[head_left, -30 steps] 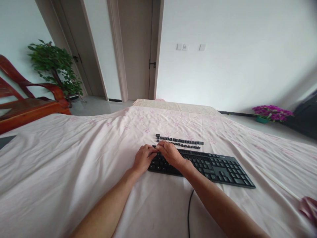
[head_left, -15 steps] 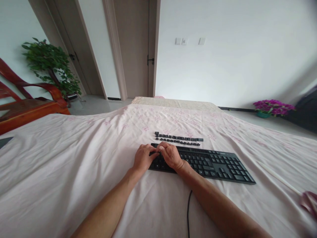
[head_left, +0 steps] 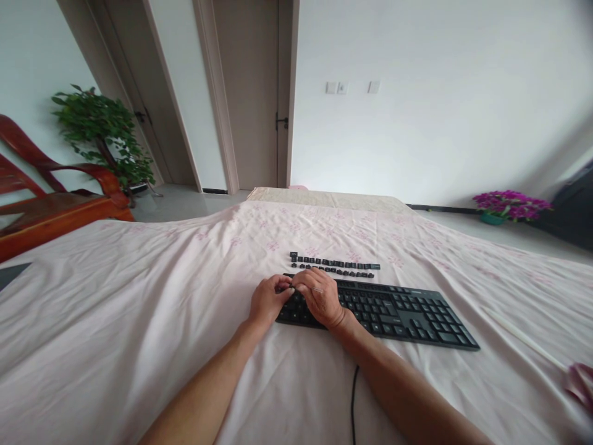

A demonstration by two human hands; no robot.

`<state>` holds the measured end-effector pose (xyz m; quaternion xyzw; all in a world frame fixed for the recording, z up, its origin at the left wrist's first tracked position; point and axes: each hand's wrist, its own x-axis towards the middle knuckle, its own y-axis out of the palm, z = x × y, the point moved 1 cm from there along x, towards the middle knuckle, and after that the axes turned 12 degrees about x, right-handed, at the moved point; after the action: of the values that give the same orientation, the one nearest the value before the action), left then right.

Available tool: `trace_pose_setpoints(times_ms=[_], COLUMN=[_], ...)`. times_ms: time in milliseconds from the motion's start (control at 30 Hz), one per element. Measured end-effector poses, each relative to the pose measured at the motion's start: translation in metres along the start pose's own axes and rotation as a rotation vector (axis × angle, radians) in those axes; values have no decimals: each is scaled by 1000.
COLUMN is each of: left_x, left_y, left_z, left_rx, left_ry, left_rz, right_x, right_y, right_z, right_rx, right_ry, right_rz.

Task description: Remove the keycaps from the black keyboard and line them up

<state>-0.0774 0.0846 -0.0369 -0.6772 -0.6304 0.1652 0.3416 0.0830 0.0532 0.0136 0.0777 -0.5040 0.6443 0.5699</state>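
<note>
Keyboard (landmark): we see the black keyboard (head_left: 412, 318) lying on the pink-patterned cloth (head_left: 162, 309), its left end under both hands, its right end reaching well past them.
Left hand: we place the left hand (head_left: 269, 303) at the keyboard's left end, thumb and forefinger drawn together above the far-left keys; we cannot tell whether anything is pinched between the tips.
Right hand: we place the right hand (head_left: 322, 298) over the left part of the keyboard, fingers bent and bunched toward the left fingertips; we cannot make out what, if anything, they pinch.
Keycaps, back row: we record loose black keycaps (head_left: 330, 263) lined up beyond the keyboard's far edge, apart from both hands.
Keycaps, front row: we record a second line (head_left: 340, 272) between those and the keyboard, just beyond the right hand.
Cable: we note a black cable (head_left: 354, 402) on the keyboard's near side, beside the right forearm.
</note>
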Motion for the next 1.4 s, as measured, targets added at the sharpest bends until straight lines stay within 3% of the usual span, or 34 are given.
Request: trace_pose_setpoints(times_ms=[100, 300, 567, 767, 900, 1067, 1400], left_x=[1, 0, 2, 7, 10, 10, 10], left_y=[2, -1, -2, 4, 6, 6, 4], left_z=[3, -1, -6, 6, 10, 9, 7], left_rx=[-135, -320, -432, -306, -273, -284, -267], left_ry=[-44, -53, 13, -37, -26, -39, -27], left_rz=[-34, -98, -51, -160, -163, -155, -143], right_x=[7, 18, 26, 59, 79, 85, 84], right_y=[-5, 1, -1, -14, -13, -5, 0], right_z=[5, 4, -6, -53, -90, -111, -117], right_rx=[-113, -259, -295, -397, -500, -512, -492], right_ry=[23, 238, 349, 533, 667, 680, 679], right_rz=[-17, 176, 296, 200, 299, 360, 383])
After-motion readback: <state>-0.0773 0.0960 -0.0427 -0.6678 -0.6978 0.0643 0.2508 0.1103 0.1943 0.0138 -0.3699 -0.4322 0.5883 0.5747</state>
